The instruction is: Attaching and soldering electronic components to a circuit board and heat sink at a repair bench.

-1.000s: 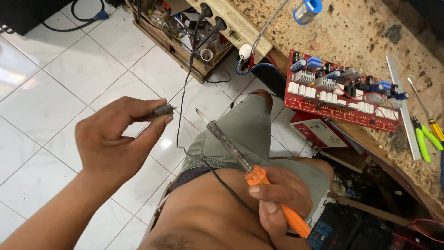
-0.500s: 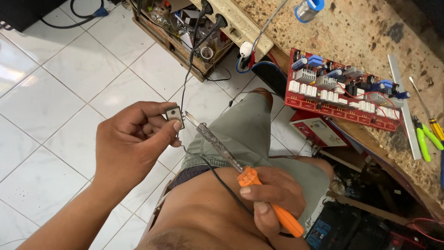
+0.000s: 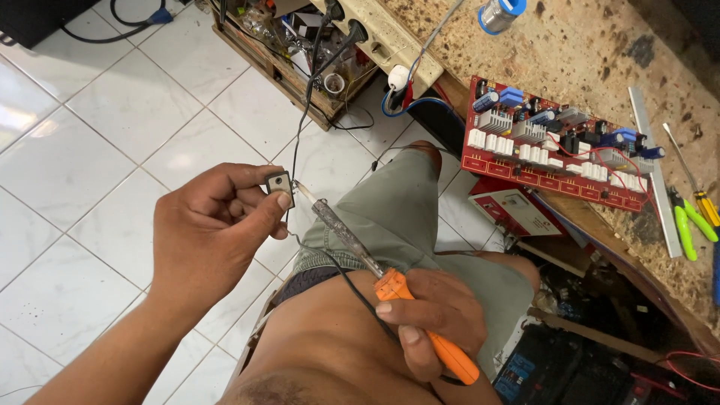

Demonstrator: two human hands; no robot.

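While the left hand (image 3: 206,240) pinches a small grey square component (image 3: 279,184) between thumb and fingers above the tiled floor (image 3: 90,150), the right hand (image 3: 431,315) is closed around an orange-handled soldering iron (image 3: 375,255), its tip touching the component; a red circuit board (image 3: 555,146) lies on the table (image 3: 600,52)
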